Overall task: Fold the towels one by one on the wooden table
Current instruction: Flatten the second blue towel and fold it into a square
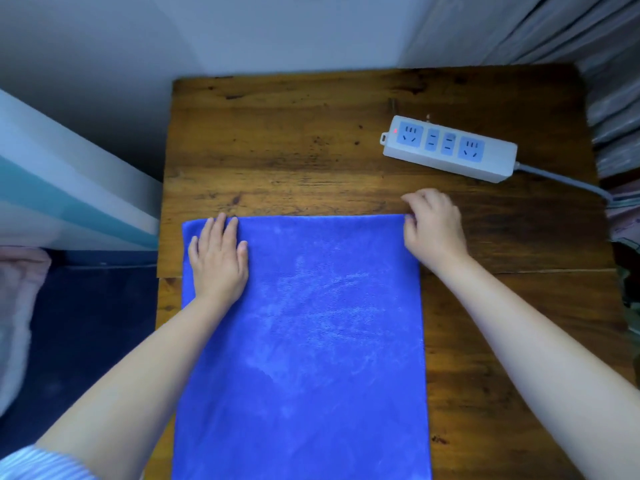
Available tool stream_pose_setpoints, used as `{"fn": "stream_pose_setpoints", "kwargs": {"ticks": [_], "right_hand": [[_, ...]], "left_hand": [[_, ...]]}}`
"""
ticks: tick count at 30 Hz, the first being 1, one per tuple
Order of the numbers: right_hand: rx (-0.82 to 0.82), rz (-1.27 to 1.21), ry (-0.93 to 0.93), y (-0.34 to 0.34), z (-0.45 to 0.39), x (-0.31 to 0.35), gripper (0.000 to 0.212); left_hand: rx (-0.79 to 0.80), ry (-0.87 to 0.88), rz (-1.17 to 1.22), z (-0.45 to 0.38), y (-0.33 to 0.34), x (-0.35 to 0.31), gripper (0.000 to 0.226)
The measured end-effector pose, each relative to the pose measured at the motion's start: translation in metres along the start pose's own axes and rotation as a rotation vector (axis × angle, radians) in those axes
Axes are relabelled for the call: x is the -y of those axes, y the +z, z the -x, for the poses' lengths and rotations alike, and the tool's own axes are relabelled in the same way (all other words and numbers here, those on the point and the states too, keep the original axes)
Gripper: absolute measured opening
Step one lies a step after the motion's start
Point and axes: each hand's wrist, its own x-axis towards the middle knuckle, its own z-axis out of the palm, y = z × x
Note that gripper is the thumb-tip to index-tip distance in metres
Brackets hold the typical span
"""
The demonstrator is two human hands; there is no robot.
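A blue towel [311,341] lies flat on the wooden table [294,140], reaching from the middle of the table to the near edge of the view. My left hand [219,258] rests palm down on the towel's far left corner, fingers spread. My right hand [433,226] is at the towel's far right corner with its fingers curled; the fingertips touch the towel's edge, and whether they pinch it is unclear.
A white power strip [450,148] with a grey cable [568,181] lies at the far right of the table. Curtains [606,64] hang beyond the right edge. A pale box or furniture edge [69,188] stands left of the table, above dark floor.
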Motion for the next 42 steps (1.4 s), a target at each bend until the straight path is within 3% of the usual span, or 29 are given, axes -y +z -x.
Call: {"fn": "stream_pose_setpoints", "kwargs": {"ticks": [3,6,9,12,13,17,21,23,28,31,34,37,42], "right_hand": [[0.22,0.167,-0.163,0.002,-0.003,0.019,0.051],[0.343,0.304,-0.123,-0.007,-0.015,0.033,0.053],[0.571,0.335,-0.043,-0.02,-0.034,0.038,0.041],[0.764,0.389,-0.031,-0.029,-0.047,0.037,0.006],[0.784,0.403,-0.035,-0.03,-0.05,0.034,0.014],[0.636,0.374,-0.015,-0.041,-0.054,0.027,0.026],[0.239,0.326,-0.009,-0.055,-0.052,0.032,0.011],[0.072,0.331,-0.026,-0.064,-0.047,0.039,0.017],[-0.113,0.294,-0.084,-0.083,-0.022,0.043,0.014],[-0.19,0.246,-0.167,-0.081,0.006,0.033,0.012],[-0.23,0.22,-0.213,-0.065,0.044,0.022,0.01],[-0.261,0.218,-0.263,-0.043,0.077,0.004,0.017],[-0.228,0.228,-0.262,-0.021,0.127,-0.015,0.016]], "left_hand": [[-0.01,-0.058,-0.043,-0.012,-0.012,0.024,0.05],[-0.017,-0.018,-0.075,-0.027,-0.027,0.039,0.048],[0.049,0.028,-0.083,-0.043,-0.039,0.042,0.048],[0.218,0.049,-0.076,-0.056,-0.049,0.043,0.056],[0.255,0.061,-0.079,-0.059,-0.051,0.043,0.056],[0.217,0.124,-0.14,-0.066,-0.068,0.045,0.033],[-0.022,0.136,-0.148,-0.065,-0.088,0.042,0.025],[-0.149,0.182,-0.185,-0.065,-0.099,0.037,0.025],[-0.445,0.299,-0.082,-0.047,-0.116,0.042,0.027],[-0.428,0.415,-0.037,-0.018,-0.108,0.06,0.022],[-0.37,0.532,-0.01,0.025,-0.086,0.08,0.03],[-0.324,0.633,0.052,0.068,-0.061,0.095,0.018],[-0.277,0.62,0.096,0.111,-0.039,0.105,0.015]]}}
